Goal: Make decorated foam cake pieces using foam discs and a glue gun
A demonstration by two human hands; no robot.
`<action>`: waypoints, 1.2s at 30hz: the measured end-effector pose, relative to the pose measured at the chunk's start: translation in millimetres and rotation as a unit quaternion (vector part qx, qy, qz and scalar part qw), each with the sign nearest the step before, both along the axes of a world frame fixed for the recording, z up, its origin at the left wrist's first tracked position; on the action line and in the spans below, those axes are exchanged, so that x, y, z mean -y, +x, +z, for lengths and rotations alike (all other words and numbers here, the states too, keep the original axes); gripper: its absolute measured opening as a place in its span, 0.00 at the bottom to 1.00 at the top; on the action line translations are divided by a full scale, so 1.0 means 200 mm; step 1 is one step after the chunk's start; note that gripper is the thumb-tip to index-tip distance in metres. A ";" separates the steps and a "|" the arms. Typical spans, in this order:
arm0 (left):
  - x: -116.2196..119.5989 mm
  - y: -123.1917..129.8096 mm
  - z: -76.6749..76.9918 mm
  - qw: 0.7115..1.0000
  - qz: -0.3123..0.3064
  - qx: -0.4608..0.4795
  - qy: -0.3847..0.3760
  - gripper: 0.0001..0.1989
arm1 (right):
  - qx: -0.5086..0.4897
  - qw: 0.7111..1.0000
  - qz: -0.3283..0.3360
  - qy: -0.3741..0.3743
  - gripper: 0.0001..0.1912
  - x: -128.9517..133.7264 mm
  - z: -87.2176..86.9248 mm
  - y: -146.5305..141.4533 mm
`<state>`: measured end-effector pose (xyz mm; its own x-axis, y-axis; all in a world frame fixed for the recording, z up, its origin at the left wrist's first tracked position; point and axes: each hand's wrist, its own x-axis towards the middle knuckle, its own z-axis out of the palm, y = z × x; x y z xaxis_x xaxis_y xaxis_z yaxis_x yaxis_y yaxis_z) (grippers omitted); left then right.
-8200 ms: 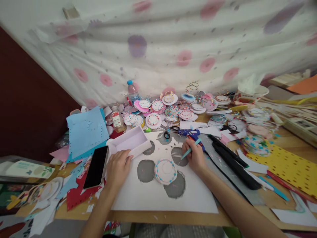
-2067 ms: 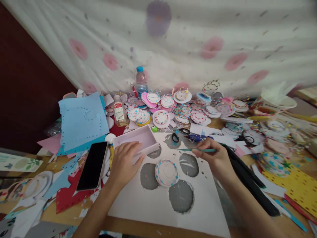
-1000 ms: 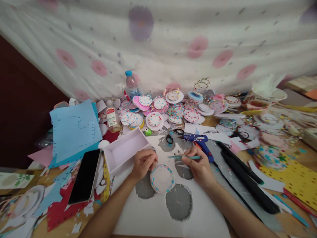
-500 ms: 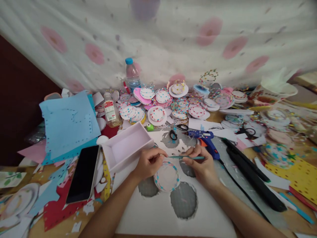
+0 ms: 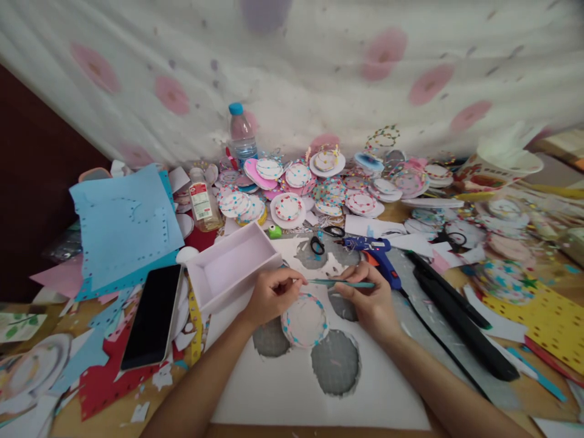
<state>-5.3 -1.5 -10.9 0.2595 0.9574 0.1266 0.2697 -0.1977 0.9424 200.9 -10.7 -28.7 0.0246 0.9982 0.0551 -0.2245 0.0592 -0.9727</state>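
Note:
Above the white sheet with round holes (image 5: 255, 398), my right hand (image 5: 371, 298) pinches a slim teal stick-like tool (image 5: 362, 285) that lies level and tapers leftward. The fingers of my left hand (image 5: 276, 295) are pinched together at the tool's thin left end. What they hold, if anything, is too small to make out. Just below both hands rests a round white disc (image 5: 305, 322), ringed with a string of blue and red beads or small dots. The small open pale box (image 5: 232, 267) stands right behind my left hand.
A blue glue gun (image 5: 383, 258) and a black flat-iron-like tool (image 5: 460, 322) lie to the right. At left are a phone (image 5: 152, 316) and blue sheets (image 5: 125, 225). Many decorated discs (image 5: 287, 210), a clear bottle (image 5: 241, 137) and scissors (image 5: 318, 245) fill the back.
The whole view has shifted slightly. My hands keep nearly the same pose, with the teal tool still between them and the disc still below.

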 end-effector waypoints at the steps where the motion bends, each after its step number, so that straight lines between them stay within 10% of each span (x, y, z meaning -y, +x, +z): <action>1: 0.00 0.00 0.00 1.000 0.000 0.002 -0.003 0.11 | -0.005 1.000 -0.003 -0.002 0.15 0.00 0.00 0.00; 36: -0.01 -0.01 0.00 0.987 -0.004 0.140 -0.084 0.18 | -0.144 0.988 -0.013 -0.053 0.16 -0.03 0.06 0.00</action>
<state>-7.5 0.0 -10.8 0.2444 0.9690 0.0350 -0.0072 -0.0343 0.9994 200.0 -5.7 -16.3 0.0491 0.9968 -0.0635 -0.4933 -0.0310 -0.8693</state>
